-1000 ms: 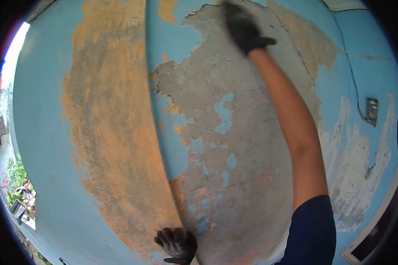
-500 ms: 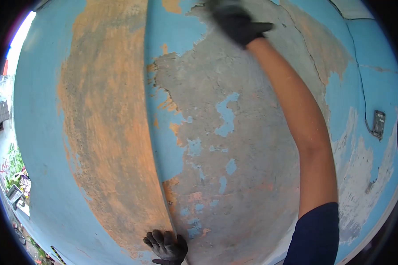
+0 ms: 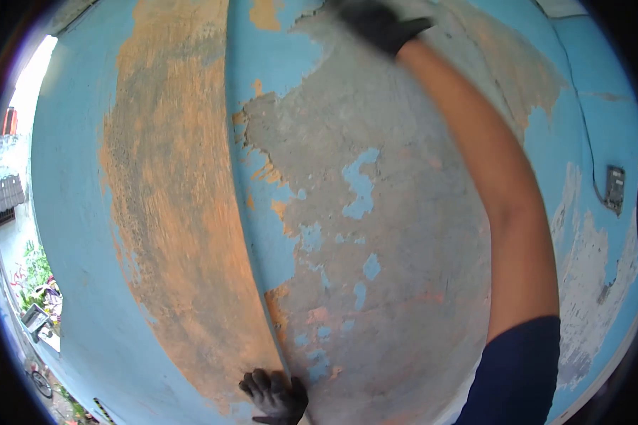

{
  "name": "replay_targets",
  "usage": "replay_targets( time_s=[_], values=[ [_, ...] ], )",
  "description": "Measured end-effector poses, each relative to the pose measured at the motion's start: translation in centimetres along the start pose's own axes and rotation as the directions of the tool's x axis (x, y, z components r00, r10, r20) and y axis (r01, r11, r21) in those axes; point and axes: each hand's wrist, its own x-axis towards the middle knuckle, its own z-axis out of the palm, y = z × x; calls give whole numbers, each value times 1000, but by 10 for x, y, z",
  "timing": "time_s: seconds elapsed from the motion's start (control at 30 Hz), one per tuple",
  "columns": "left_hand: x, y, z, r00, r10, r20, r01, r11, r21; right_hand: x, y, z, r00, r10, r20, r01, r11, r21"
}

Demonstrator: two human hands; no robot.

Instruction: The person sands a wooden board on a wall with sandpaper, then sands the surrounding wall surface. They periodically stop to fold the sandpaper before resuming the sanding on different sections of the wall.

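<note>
My left hand (image 3: 276, 398), in a dark glove, rests with its fingers spread against the lower end of the raised wall strip (image 3: 184, 212). That strip is scraped to orange and grey, and the hand lies near its right edge. High at the top of the view, my right hand (image 3: 372, 27) is at the patchy wall (image 3: 411, 212), close to the ragged edge of the blue paint (image 3: 276, 53). It wears a dark glove too, with the thumb sticking out to the right. Motion smears its fingers, and whatever they may hold is hidden.
A small grey box (image 3: 614, 188) with a cable (image 3: 581, 120) is fixed to the wall at right. Whitish scraped patches (image 3: 592, 283) lie below it. Beyond the wall's left edge are green plants (image 3: 37, 265) and a wheel (image 3: 41, 384).
The view has shifted a little. My right hand is slightly higher and further left in the frame, still blurred. My left hand stays on the strip.
</note>
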Motion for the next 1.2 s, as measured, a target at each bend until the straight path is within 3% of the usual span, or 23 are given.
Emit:
replay_targets(
  time_s=[0.03, 0.1, 0.17, 0.27, 0.33, 0.4, 0.43, 0.47, 0.53, 0.6, 0.63, 0.7, 0.77, 0.83, 0.9, 0.93, 0.97, 1.0, 1.03, 1.07, 1.1, 1.13, 1.2],
  values=[
    [-4, -2, -6, 1000, 4, 13, -4, 1000, 12, -14, 13, -39, 985, 93, -143, -158, 816, -556],
    [0, -1, 1, 1000, 2, 3, -3, 997, 78, -18, 52, -106, 995, 93, -36, -92, 712, -696],
    [-13, -4, 12, 999, 1, 36, -5, 994, 111, -70, 48, -92, 874, 269, -404, -395, -91, -914],
    [-24, -4, 14, 988, -98, 121, 79, 986, 147, -133, -16, -26, 999, -47, 27, 28, 29, -999],
    [-29, -3, 10, 950, -218, 224, 193, 973, 129, -218, -95, 43, 907, -301, 294, 364, 211, -907],
    [-25, -5, 2, 866, -266, 424, 281, 959, 27, -286, -128, 81, 814, -336, 473, 579, 535, -616],
    [-30, -9, 2, 862, -261, 434, 272, 961, 38, -318, -92, 101, 881, -261, 394, 419, 818, -394],
    [-36, -12, 9, 911, -214, 354, 215, 976, 37, -281, -130, 57, 760, -395, 517, 650, 494, -577],
    [-44, -13, 19, 952, -172, 254, 167, 985, 43, -199, -85, -9, 916, -257, 307, 374, 279, -884],
    [-48, -16, 22, 961, -138, 240, 131, 990, 46, -121, -15, -78, 996, 93, -20, -23, 40, -999],
    [-48, -15, 24, 961, -148, 232, 139, 989, 57, -112, -21, -72, 996, 82, -19, -23, 52, -998],
    [-48, -15, 22, 967, -135, 217, 138, 990, 2, -104, -37, -46, 986, -76, -146, -105, 390, -915],
    [-48, -16, 22, 973, -124, 193, 124, 992, 13, -155, -103, 32, 947, -265, 180, 251, 264, -931],
    [-47, -15, 19, 977, -104, 183, 102, 995, 21, -228, -167, 86, 739, -464, 489, 665, 382, -642],
    [-37, -14, 13, 974, -105, 200, 123, 989, -80, -240, -188, 87, 587, -508, 630, 806, 442, -394],
    [-31, -15, 14, 973, -116, 197, 133, 988, -75, -215, -184, 79, 601, -552, 578, 799, 383, -464],
    [-29, -14, 12, 982, -99, 162, 110, 992, -61, -168, -168, 56, 735, -492, 467, 652, 321, -687],
    [-31, -11, 11, 989, -80, 127, 87, 995, -50, -121, -144, 35, 902, -266, 341, 414, 302, -859],
    [-33, -9, 9, 988, -86, 131, 94, 994, -55, -77, -133, 17, 953, 195, 233, 211, 125, -969],
    [-32, -9, 8, 990, -78, 118, 84, 996, -42, -55, -147, -5, 941, 291, -175, -339, 764, -549],
    [-29, -10, 10, 992, -67, 103, 70, 997, -26, -48, -135, 3, 942, 284, -177, -334, 765, -551],
    [-29, -12, 8, 993, -59, 106, 62, 998, -24, -55, -113, 23, 993, 98, -65, -96, 356, -930],
    [-31, -11, 8, 995, -39, 92, 40, 999, -9, -113, -140, 57, 946, -241, 215, 283, 297, -912]
  ],
)
